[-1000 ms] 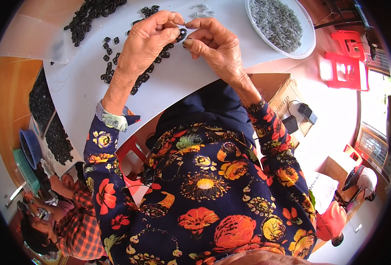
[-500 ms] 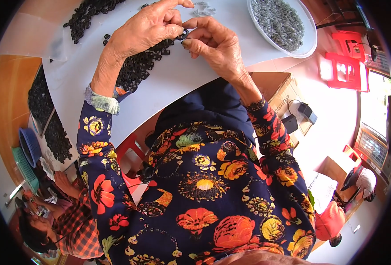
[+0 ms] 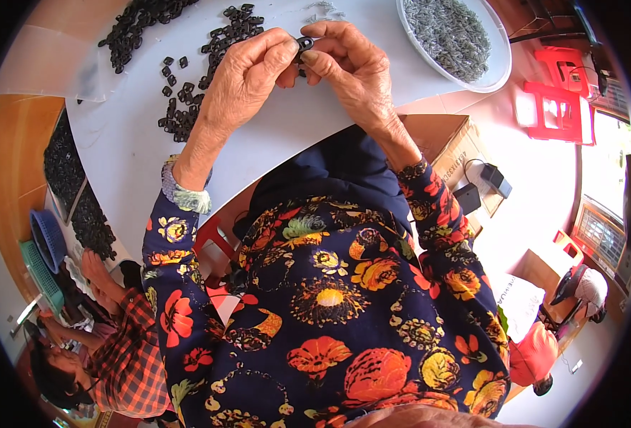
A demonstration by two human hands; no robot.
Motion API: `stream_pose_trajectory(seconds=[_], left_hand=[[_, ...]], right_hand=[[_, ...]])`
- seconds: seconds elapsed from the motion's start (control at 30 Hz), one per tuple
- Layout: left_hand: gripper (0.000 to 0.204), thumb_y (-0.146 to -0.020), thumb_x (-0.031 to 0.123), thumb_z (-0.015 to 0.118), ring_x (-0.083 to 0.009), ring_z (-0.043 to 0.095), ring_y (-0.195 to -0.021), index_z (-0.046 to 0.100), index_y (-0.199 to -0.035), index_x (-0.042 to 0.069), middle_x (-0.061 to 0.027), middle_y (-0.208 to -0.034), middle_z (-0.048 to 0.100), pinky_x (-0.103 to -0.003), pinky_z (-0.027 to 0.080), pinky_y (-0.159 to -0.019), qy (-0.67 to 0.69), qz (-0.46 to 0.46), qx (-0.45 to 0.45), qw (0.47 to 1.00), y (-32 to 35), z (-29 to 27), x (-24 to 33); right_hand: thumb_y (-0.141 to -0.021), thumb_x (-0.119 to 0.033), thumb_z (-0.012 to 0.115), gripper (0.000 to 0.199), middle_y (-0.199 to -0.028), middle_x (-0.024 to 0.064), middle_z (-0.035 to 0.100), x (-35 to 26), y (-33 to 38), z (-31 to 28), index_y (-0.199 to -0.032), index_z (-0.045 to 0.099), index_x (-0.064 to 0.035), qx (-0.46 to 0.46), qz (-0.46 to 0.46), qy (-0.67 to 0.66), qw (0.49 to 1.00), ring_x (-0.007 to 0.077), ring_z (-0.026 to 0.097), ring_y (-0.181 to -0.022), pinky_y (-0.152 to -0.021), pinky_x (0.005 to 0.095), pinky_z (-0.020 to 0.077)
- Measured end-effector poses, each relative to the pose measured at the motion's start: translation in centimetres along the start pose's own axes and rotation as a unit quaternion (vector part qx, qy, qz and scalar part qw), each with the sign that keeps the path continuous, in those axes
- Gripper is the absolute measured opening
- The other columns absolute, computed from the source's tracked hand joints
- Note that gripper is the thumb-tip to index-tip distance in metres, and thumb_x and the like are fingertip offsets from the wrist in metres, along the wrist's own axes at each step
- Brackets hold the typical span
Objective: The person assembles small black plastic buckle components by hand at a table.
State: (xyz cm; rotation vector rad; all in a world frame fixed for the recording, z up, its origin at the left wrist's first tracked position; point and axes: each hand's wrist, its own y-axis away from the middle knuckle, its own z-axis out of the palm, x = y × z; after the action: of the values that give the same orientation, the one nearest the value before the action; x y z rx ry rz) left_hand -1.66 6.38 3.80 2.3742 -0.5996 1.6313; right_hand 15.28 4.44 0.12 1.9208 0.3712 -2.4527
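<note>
The left hand (image 3: 255,68) is closed in a pinch, thumb and forefinger on the small black looped plastic piece (image 3: 305,43), which sits in the air between both hands over the white tabletop (image 3: 123,128). If that pinch is slack, the piece could twist or drop among its lookalikes below. The right hand (image 3: 351,64) has thumb and fingers curled in at the piece's right side; I cannot tell whether they grip a second, tiny part, and if they do, an off-centre push could send it flying.

Around them, from the left: a blue plastic basket (image 3: 48,239), a large heap of black pieces (image 3: 140,28), then scattered black pieces (image 3: 180,114) just beside the left forearm, where a sweeping sleeve could shift them. Past the fingertips lies a small cluster of clear slivers (image 3: 322,11). The white basin (image 3: 501,60) of grey wire-like parts stands near the right hand, its rim the nearest obstacle there.
</note>
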Motion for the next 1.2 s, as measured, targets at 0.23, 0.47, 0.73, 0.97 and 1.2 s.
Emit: stream_pose_trajectory(seconds=[0.23,0.47,0.73,0.97,1.2], left_hand=[[0.031,-0.095,0.029,0.048,-0.0090,0.048,-0.058,0.053,-0.079,0.003,-0.0014,-0.061,0.051,-0.025,0.042,-0.057,-0.013,0.001,-0.003,1.000,0.1,0.1,-0.5],[0.027,-0.096,0.024,0.048,-0.0085,0.047,-0.058,0.053,-0.082,0.002,-0.0011,-0.061,0.049,-0.024,0.040,-0.055,-0.020,0.025,0.066,0.997,0.2,1.0,-0.6],[0.028,-0.097,0.024,0.046,-0.0075,0.044,-0.057,0.054,-0.083,0.001,-0.0012,-0.061,0.050,-0.024,0.039,-0.053,-0.011,0.017,0.075,0.997,0.6,0.9,-0.5],[0.028,-0.096,0.025,0.048,-0.0070,0.043,-0.057,0.055,-0.083,0.001,-0.0007,-0.060,0.050,-0.023,0.038,-0.052,-0.014,-0.010,0.069,0.997,0.6,1.1,-0.5],[0.025,-0.095,0.022,0.047,-0.0080,0.042,-0.057,0.053,-0.084,0.001,-0.0015,-0.061,0.049,-0.025,0.038,-0.052,0.003,-0.010,0.055,0.998,0.7,1.3,-1.3]], right_hand=[[-0.088,-0.002,0.058,0.024,-0.080,0.0030,0.062,-0.1,0.0,0.1,-0.112,0.054,0.0007,-0.021,0.000,0.018,1.000,0.0069,0.055,-0.069,-0.066,0.0210,0.0475],[-0.087,-0.001,0.056,0.027,-0.081,0.0045,0.063,-0.2,0.2,0.2,-0.114,0.053,0.0004,-0.002,0.012,0.025,1.000,0.0072,0.056,-0.069,-0.066,0.0211,0.0477],[-0.085,-0.001,0.058,0.029,-0.081,0.0046,0.064,-0.2,0.2,0.3,-0.114,0.053,0.0003,0.010,0.018,0.016,1.000,0.0069,0.055,-0.068,-0.065,0.0208,0.0475],[-0.085,-0.002,0.059,0.028,-0.081,0.0041,0.063,-0.2,0.3,0.4,-0.113,0.053,0.0006,0.013,0.021,0.016,1.000,0.0067,0.055,-0.068,-0.064,0.0206,0.0473],[-0.086,-0.002,0.059,0.027,-0.080,0.0043,0.063,-0.2,0.3,0.4,-0.112,0.054,0.0009,0.014,0.022,0.017,1.000,0.0069,0.055,-0.068,-0.065,0.0208,0.0476]])
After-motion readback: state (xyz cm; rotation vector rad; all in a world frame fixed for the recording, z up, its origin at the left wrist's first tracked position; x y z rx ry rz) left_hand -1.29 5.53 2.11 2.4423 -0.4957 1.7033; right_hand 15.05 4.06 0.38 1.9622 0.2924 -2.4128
